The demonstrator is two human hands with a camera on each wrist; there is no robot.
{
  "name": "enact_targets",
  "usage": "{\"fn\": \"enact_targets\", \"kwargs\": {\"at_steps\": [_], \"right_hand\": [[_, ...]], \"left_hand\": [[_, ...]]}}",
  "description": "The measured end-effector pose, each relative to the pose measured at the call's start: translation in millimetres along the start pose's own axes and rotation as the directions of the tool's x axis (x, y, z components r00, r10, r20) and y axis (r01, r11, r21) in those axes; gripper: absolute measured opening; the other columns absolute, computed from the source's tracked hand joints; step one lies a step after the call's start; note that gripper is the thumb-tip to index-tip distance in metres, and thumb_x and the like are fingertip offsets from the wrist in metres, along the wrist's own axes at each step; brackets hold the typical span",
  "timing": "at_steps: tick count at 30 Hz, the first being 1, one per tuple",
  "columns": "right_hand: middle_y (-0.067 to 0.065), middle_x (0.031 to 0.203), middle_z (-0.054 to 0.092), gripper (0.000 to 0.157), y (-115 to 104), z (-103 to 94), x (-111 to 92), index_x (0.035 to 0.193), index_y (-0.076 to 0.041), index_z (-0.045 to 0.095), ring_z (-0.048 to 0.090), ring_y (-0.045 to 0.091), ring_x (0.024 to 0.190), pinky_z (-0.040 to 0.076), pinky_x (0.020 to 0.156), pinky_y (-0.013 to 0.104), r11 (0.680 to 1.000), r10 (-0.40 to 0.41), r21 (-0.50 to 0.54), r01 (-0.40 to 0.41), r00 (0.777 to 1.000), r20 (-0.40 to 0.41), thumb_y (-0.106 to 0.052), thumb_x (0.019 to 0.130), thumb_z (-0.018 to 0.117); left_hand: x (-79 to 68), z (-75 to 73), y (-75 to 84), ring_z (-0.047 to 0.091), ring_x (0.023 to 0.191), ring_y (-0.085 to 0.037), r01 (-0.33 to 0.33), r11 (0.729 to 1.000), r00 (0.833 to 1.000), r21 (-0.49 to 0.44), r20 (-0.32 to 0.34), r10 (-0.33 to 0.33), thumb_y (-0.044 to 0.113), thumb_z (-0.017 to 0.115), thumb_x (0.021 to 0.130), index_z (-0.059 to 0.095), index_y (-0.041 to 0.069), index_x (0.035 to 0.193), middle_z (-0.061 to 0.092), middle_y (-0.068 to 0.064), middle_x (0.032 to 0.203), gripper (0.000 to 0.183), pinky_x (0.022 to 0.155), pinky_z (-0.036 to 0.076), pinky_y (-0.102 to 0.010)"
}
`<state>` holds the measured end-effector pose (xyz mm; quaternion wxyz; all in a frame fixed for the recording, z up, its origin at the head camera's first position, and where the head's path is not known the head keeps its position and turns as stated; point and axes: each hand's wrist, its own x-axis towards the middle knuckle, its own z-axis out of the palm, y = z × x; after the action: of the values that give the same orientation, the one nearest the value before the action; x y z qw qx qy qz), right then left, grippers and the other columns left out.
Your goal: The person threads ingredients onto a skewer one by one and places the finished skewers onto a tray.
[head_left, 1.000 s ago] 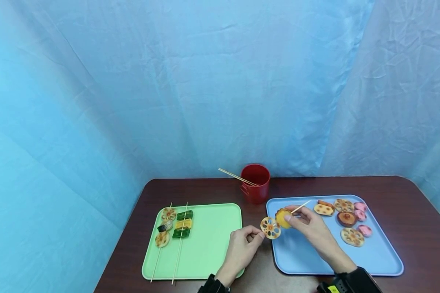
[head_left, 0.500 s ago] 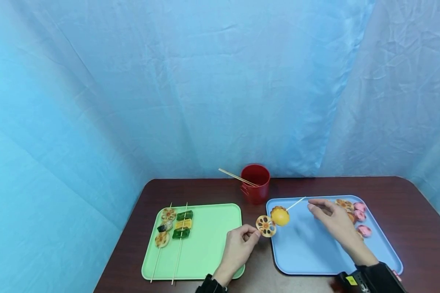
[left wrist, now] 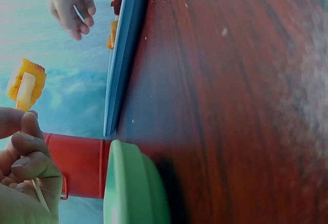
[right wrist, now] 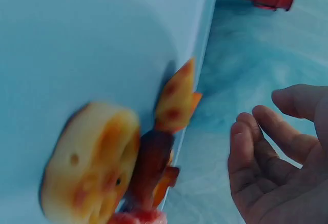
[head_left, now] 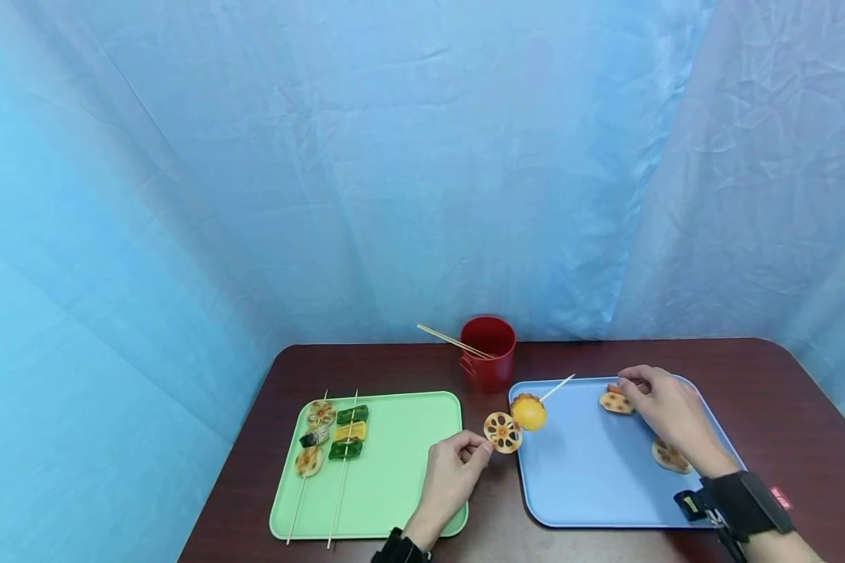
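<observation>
My left hand (head_left: 452, 473) pinches a wooden skewer below a lotus root slice (head_left: 502, 432), between the two trays. Past the slice, a yellow corn piece (head_left: 529, 412) sits on the same skewer, whose bare tip sticks out up and right. In the left wrist view the corn (left wrist: 32, 83) shows its kernels, and the skewer's lower end runs through the palm. Over the back right of the blue tray (head_left: 584, 485) hovers my right hand (head_left: 672, 410); its loosely bent fingers (right wrist: 241, 152) hold nothing. Below it lie a spotted tan slice (head_left: 616, 403) and another holed slice (head_left: 669, 455).
On the green tray (head_left: 401, 493) lie two loaded skewers, one with lotus slices (head_left: 308, 461), one with green and yellow pieces (head_left: 350, 432). A red cup (head_left: 489, 375) with thin sticks (head_left: 440, 335) stands behind the trays. The right hand hides other pieces on the blue tray.
My right hand has let go of the corn and moved right, over the food pieces on the blue tray. My left hand has shifted slightly left with the skewer.
</observation>
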<state>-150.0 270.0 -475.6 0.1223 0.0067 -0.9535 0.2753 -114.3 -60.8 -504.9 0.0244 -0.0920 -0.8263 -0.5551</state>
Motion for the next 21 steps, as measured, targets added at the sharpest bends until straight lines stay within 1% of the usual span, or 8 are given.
{"fn": "enact_targets", "kwargs": {"at_steps": [3,6,8,10,12,15,18,21], "right_hand": [[0.014,0.092,0.066,0.03,5,3.8,4,0.11,0.001,0.067,0.058,0.024,0.077,0.043,0.061,0.037,0.999,-0.01,-0.05,0.011,1.0,0.03,-0.022,0.094,0.059],[0.017,0.093,0.065,0.029,9,8.2,5,0.108,0.003,0.068,0.058,0.026,0.077,0.04,0.064,0.044,0.996,-0.009,-0.084,0.013,0.999,0.052,-0.021,0.092,0.061],[0.018,0.093,0.065,0.029,12,10.8,5,0.105,0.004,0.068,0.058,0.027,0.076,0.038,0.064,0.045,0.995,-0.013,-0.097,0.019,0.998,0.058,-0.021,0.091,0.063],[0.018,0.091,0.065,0.028,13,12.9,6,0.102,0.004,0.069,0.058,0.027,0.075,0.038,0.064,0.046,0.994,-0.016,-0.111,0.023,0.997,0.072,-0.021,0.089,0.065],[0.016,0.088,0.065,0.026,15,14.8,7,0.098,0.003,0.069,0.056,0.024,0.071,0.04,0.06,0.04,0.992,-0.019,-0.123,0.029,0.996,0.083,-0.021,0.088,0.067],[0.012,0.084,0.065,0.026,16,16.3,8,0.097,0.004,0.069,0.051,0.019,0.065,0.039,0.053,0.033,0.991,-0.021,-0.127,0.033,0.995,0.096,-0.02,0.086,0.07],[0.012,0.083,0.065,0.028,16,17.0,8,0.098,0.005,0.069,0.048,0.018,0.062,0.037,0.051,0.031,0.991,-0.027,-0.127,0.04,0.994,0.102,-0.019,0.084,0.072],[0.012,0.083,0.064,0.033,16,16.5,8,0.101,0.006,0.066,0.047,0.018,0.063,0.036,0.053,0.031,0.991,-0.012,-0.131,0.03,0.99,0.139,-0.021,0.083,0.073]], "left_hand": [[-0.5,-0.9,-0.2,0.048,0.052,-0.003,0.003,1.0,1.0,0.0,-0.003,-0.003,0.02,0.068,0.086,0.073,0.008,0.08,0.055,0.009,0.061,0.014,0.048,0.038,-0.018],[-1.4,-1.9,0.6,0.048,0.052,-0.003,0.014,1.0,1.0,0.005,0.002,-0.014,0.021,0.067,0.087,0.074,0.008,0.081,0.056,0.01,0.061,0.015,0.048,0.038,-0.018],[-1.8,-2.4,1.0,0.048,0.052,-0.002,0.014,1.0,1.0,0.01,0.004,-0.014,0.021,0.067,0.087,0.074,0.007,0.082,0.056,0.011,0.061,0.016,0.048,0.038,-0.017],[-2.0,-2.4,1.2,0.048,0.051,-0.002,0.011,1.0,1.0,0.014,0.002,-0.011,0.022,0.067,0.087,0.075,0.007,0.083,0.056,0.012,0.06,0.017,0.047,0.038,-0.017],[-1.9,-2.1,1.1,0.048,0.051,-0.002,0.007,1.0,1.0,0.016,-0.002,-0.007,0.022,0.067,0.087,0.075,0.007,0.082,0.057,0.012,0.06,0.017,0.047,0.038,-0.017],[-1.7,-1.8,1.2,0.048,0.05,-0.002,0.005,1.0,1.0,0.02,-0.005,-0.005,0.022,0.067,0.087,0.074,0.008,0.082,0.057,0.012,0.06,0.017,0.046,0.037,-0.017],[-1.5,-1.8,1.4,0.048,0.05,-0.002,0.007,1.0,1.0,0.021,-0.003,-0.007,0.023,0.067,0.087,0.074,0.008,0.082,0.057,0.012,0.06,0.018,0.046,0.038,-0.017],[-1.5,-1.9,1.4,0.049,0.05,-0.002,0.012,1.0,1.0,0.017,0.001,-0.012,0.023,0.067,0.087,0.074,0.008,0.083,0.058,0.012,0.061,0.018,0.046,0.038,-0.017]]}}
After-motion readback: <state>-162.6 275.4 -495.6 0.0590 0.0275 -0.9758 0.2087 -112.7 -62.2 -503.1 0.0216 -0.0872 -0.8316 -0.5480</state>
